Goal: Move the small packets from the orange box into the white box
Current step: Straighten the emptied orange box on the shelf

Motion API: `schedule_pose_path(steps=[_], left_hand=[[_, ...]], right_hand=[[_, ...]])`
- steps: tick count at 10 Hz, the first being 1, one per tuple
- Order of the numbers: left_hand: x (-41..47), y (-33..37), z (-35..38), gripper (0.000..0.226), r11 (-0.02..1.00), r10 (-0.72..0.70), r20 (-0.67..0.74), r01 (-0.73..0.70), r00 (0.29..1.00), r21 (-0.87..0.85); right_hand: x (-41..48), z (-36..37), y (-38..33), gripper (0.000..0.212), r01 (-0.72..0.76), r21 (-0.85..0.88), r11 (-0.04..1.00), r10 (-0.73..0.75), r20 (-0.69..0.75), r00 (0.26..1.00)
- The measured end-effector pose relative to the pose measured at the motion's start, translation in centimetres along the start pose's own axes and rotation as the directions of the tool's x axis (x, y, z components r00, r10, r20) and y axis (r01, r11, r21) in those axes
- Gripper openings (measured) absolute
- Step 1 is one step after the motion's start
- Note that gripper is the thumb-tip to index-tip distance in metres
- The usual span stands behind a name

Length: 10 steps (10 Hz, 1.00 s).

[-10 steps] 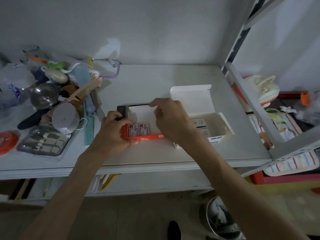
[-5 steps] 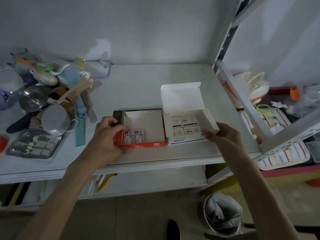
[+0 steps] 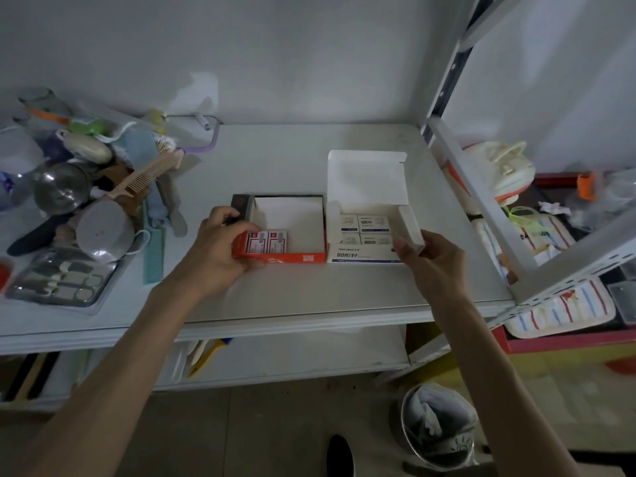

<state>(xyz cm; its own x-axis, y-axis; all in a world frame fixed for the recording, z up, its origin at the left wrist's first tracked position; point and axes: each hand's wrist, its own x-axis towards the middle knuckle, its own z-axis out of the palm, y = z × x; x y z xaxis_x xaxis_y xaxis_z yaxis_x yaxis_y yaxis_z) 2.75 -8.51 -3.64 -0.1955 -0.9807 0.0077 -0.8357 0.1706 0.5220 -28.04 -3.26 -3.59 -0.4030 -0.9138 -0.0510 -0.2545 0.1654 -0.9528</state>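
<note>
The orange box (image 3: pixel 296 258) lies open on the white shelf, with two small red-and-white packets (image 3: pixel 267 241) in its near-left corner. My left hand (image 3: pixel 220 244) grips the box's left end. Touching its right side stands the white box (image 3: pixel 361 256), lid flipped back, holding several small white packets (image 3: pixel 373 224). My right hand (image 3: pixel 430 258) pinches the white box's right side flap (image 3: pixel 411 228) between thumb and fingers.
A heap of clutter fills the shelf's left end: a steel bowl (image 3: pixel 62 187), a pink comb (image 3: pixel 144 177), a grey cup (image 3: pixel 103 232), a green comb (image 3: pixel 154 253) and a manicure set (image 3: pixel 60 280). A slanted white shelf post (image 3: pixel 481 215) rises at the right.
My right hand left the orange box, crossed to the white box and took hold of its right flap. My left hand kept its grip on the orange box.
</note>
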Motion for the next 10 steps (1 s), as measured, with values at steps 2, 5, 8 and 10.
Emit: schedule_pose_path(steps=[2, 5, 8, 10], left_hand=[[0.0, 0.1, 0.2, 0.055, 1.0, 0.006, -0.004, -0.006, 1.0, 0.003], [-0.3, -0.1, 0.4, 0.057, 1.0, 0.013, 0.003, -0.013, 1.0, -0.005], [-0.6, 0.2, 0.1, 0.064, 1.0, -0.004, 0.008, 0.004, 1.0, -0.016], [-1.5, 1.8, -1.2, 0.08, 0.99, 0.096, -0.137, -0.108, 0.986, -0.086]], right_hand=[[0.4, -0.1, 0.2, 0.03, -0.021, 0.006, 1.0, 0.021, 0.004, 1.0], [0.6, -0.2, -0.2, 0.026, -0.005, 0.032, 0.999, 0.003, 0.045, 0.999], [0.7, -0.7, -0.4, 0.036, 0.024, -0.035, 0.999, -0.021, 0.093, 0.995], [0.7, -1.5, -0.4, 0.068, 0.048, -0.198, 0.979, -0.052, -0.015, 0.999]])
